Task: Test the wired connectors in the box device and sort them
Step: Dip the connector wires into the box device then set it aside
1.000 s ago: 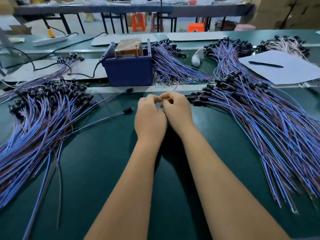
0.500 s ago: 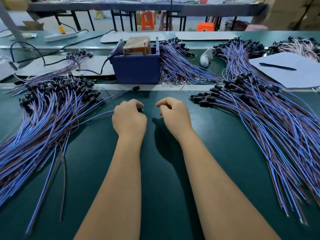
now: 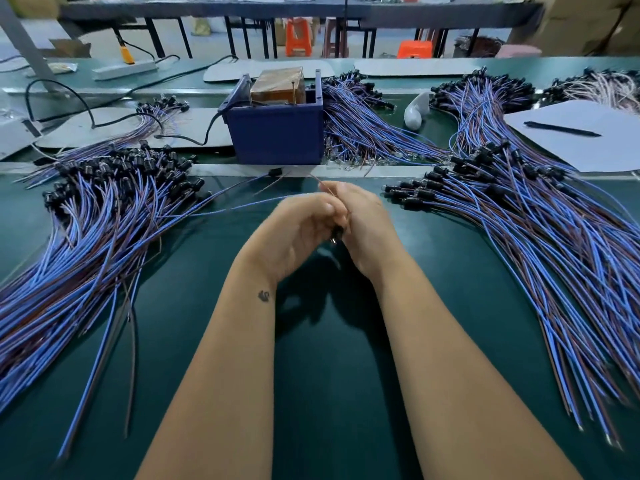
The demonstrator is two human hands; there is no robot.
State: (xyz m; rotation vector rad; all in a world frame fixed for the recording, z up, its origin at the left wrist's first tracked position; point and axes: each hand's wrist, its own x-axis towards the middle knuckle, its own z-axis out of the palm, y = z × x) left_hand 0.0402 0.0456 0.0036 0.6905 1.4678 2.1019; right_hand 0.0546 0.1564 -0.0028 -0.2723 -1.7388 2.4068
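A heap of wires [image 3: 86, 237] lies at the left of the green table [image 3: 329, 358], the left hand [image 3: 294, 233] and right hand [image 3: 367, 226] meet mid-table, fingers curled around one wired connector [image 3: 336, 233], below the blue box [image 3: 277, 133], and another heap [image 3: 554, 230] spreads right.

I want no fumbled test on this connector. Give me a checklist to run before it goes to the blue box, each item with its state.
1. Wired connector held: ok, between left hand and right hand.
2. Its wire ends free: ok, they stick up above the fingers.
3. Wire ends stripped and straight: cannot tell, blurred.
4. Blue box device reachable: ok, straight ahead past the hands.
5. Its contact pins uncovered: ok, nothing rests on them.
6. Left pile and right pile kept apart: ok.
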